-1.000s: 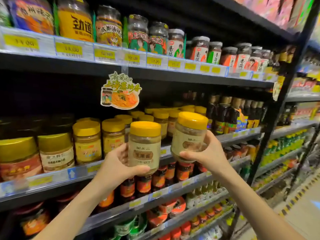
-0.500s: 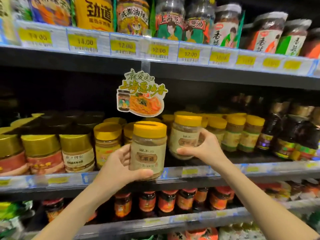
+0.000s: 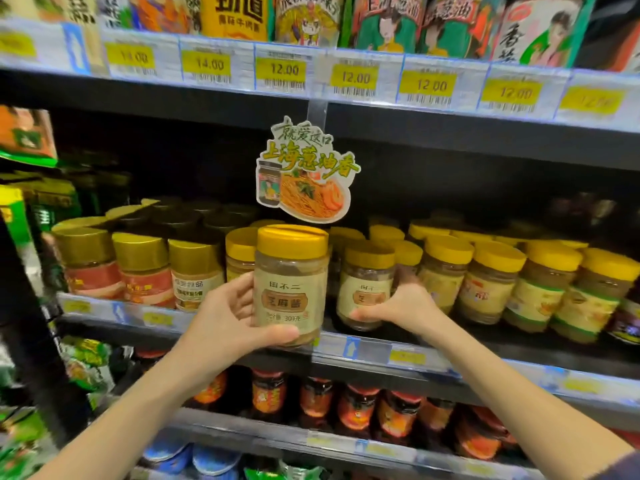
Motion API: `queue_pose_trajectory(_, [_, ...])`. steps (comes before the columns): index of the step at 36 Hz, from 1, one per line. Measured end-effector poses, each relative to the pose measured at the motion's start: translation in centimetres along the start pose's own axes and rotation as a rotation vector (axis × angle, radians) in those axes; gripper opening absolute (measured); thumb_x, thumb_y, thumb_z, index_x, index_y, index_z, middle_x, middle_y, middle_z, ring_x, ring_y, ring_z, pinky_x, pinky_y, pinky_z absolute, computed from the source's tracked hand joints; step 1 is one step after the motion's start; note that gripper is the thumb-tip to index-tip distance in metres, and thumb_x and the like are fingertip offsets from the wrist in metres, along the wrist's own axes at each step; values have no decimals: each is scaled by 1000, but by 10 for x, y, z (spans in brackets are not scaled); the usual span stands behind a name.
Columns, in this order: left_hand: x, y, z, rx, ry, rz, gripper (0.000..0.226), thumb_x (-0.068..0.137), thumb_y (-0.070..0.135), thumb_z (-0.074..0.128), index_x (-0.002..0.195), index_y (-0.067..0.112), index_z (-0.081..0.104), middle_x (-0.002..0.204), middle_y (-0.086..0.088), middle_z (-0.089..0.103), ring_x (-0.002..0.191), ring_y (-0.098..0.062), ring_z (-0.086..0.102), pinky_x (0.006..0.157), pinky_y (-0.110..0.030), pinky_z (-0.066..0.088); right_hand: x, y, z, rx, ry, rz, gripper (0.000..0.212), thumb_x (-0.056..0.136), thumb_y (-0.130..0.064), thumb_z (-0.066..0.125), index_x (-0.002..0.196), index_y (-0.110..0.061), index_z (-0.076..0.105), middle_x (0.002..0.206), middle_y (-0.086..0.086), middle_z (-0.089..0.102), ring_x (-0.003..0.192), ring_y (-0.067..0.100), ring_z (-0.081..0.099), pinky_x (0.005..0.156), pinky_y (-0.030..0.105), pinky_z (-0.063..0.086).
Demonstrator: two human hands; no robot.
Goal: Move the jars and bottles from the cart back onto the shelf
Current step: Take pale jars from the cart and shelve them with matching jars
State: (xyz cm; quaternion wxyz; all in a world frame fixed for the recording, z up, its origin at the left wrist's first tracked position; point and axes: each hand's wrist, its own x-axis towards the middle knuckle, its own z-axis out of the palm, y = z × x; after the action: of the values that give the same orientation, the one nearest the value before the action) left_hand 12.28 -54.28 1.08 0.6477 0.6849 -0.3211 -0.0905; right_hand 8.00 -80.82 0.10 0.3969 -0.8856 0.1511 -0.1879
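Observation:
My left hand (image 3: 227,318) grips a yellow-lidded sesame paste jar (image 3: 291,282), upright, just in front of the middle shelf's edge (image 3: 367,348). My right hand (image 3: 403,306) is wrapped around a second matching jar (image 3: 365,285), which stands on that shelf among other yellow-lidded jars. The cart is out of view.
Gold-lidded jars (image 3: 142,268) stand to the left on the same shelf, more yellow-lidded jars (image 3: 491,282) to the right. A noodle promo sign (image 3: 306,174) hangs just above the held jar. Price tags (image 3: 353,77) line the upper shelf. Red-labelled jars (image 3: 356,407) fill the shelf below.
My right hand has carried its jar further in and down so it stands on the shelf. The left jar stays in front of the shelf edge. My view has moved closer.

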Motion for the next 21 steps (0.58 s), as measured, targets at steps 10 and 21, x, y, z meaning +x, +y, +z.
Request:
queue_pose_trajectory(10, [-4, -2, -5, 49, 43, -6, 80, 47, 26, 88, 120, 20, 57, 105, 16, 71, 98, -3, 67, 75, -10, 52, 1, -7, 4, -56, -156, 12, 60, 47, -31, 91, 100, -22, 64, 101, -4, 70, 93, 9, 65, 86, 29, 53])
queue_pose_trajectory(21, [-6, -6, -9, 62, 44, -18, 84, 43, 24, 86, 122, 20, 57, 107, 15, 71, 101, -4, 66, 77, -13, 53, 5, -6, 10, -113, -185, -4, 67, 48, -35, 90, 108, -19, 62, 108, -3, 69, 99, 11, 62, 89, 26, 51])
